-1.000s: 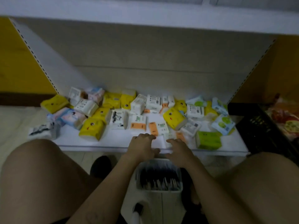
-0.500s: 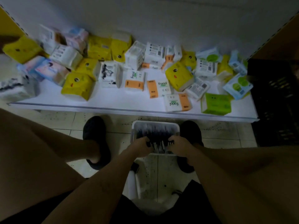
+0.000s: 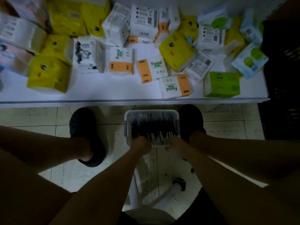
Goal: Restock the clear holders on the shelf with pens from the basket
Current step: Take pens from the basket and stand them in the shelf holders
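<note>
One pale basket (image 3: pixel 151 112) stands on the tiled floor (image 3: pixel 113 125), packed with dark pens (image 3: pixel 151 125) lying side by side, too many and too dim to count. Two hands meet its near end: the left hand (image 3: pixel 140 144) at the basket's 7 o'clock corner, the right hand (image 3: pixel 175 144) at its 5 o'clock corner, a narrow gap between them. Their fingers dip over the rim among the pen ends; I cannot tell whether they hold anything.

Two dark shoes flank the basket: the left shoe (image 3: pixel 84 127) at 9 o'clock with bare tile between, the right shoe (image 3: pixel 191 119) just beside its wall at 3 o'clock.

At 12 o'clock, the white shelf (image 3: pixel 113 95) runs edge to edge, crowded with many tissue packs (image 3: pixel 121 62), with a bare strip along its front edge. One black crate (image 3: pixel 282 78) borders it at 3 o'clock.
</note>
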`<state>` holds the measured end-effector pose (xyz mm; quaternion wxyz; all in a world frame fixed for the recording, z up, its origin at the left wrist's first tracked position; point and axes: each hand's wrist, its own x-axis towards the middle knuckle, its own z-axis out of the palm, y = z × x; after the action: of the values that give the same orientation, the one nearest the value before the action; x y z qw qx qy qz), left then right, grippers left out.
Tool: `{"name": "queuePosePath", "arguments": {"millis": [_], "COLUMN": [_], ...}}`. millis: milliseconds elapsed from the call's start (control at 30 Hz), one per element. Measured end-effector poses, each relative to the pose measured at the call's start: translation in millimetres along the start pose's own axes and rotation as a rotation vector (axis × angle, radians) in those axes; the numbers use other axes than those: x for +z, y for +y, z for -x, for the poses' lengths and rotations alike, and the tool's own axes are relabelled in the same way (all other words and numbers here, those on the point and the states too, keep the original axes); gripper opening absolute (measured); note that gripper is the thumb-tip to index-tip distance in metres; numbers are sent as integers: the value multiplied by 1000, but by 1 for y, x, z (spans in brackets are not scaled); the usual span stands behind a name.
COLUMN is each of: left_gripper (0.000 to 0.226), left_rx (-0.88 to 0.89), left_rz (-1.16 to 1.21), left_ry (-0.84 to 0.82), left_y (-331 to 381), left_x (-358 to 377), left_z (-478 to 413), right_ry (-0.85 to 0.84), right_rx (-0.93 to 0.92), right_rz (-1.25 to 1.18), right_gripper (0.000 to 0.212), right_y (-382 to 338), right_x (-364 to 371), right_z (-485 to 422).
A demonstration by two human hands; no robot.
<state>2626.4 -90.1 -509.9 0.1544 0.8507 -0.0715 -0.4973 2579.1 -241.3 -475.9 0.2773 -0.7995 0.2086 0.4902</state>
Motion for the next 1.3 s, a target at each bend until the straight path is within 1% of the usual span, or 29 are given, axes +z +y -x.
{"name": "queuePosePath", "arguments": {"millis": [100, 133, 233, 267, 367, 400, 467, 567, 667, 767, 900, 967, 1000, 1067, 1133, 1233, 1300], "left_gripper": [21, 23, 31, 31, 21, 17, 11, 7, 12, 20, 21, 22, 21, 21, 24, 26, 28], "left_rx": [-19, -14, -64, -69, -109, -120, -155, -169, -182, -188, -110, -89, -80, -58, -39, 33, 76], "left_rz": [121, 151, 330, 371, 466, 494, 572, 706, 811, 903, 941, 948, 941, 922, 899, 852, 834], "left_ry": [-1, 46, 120, 136, 148, 168, 202, 178, 111, 90, 72, 92, 109, 127, 149, 191, 203], "left_y": [-1, -2, -5, -6, -11, -12, -16, -16, -14, -9, 0, 4, 5, 6, 6, 5, 6], "left_x": [2, 3, -4, -7, -20, -25, -31, -35, -34, -36, -41, -44, -45, -46, -45, -44, -45], "left_z": [-2, -4, 1, 3, 7, 8, 11, 18, 24, 31, 46, 54, 57, 63, 69, 79, 85], "right_ry": [-68, -72, -94, -82, -44, -41, -14, 29, 159, 240, 303, 275, 237, 137, 95, 83, 40], "right_rx": [-38, -52, -61, -63, -74, -71, -53, -71, -120, -139, -161, -134, -107, -44, 30, 108, 97], "right_rz": [-38, -40, -32, -38, -44, -46, -101, -193, -312, -350, -376, -379, -401, -421, -453, -588, -651], "right_gripper": [56, 57, 55, 53, 47, 42, 21, 14, 10, 11, 30, 40, 38, 28, 22, 24, 28], "right_y": [1, 2, 1, 1, 0, -1, -4, -10, -11, -14, -20, -20, -19, -17, -16, -13, -12], "right_x": [11, 15, 22, 23, 19, 16, 8, 0, 0, -4, -14, -16, -16, -16, -15, -15, -15], "right_z": [-10, -13, -17, -18, -17, -18, -20, -17, -8, 3, 20, 29, 34, 44, 53, 64, 71]}}
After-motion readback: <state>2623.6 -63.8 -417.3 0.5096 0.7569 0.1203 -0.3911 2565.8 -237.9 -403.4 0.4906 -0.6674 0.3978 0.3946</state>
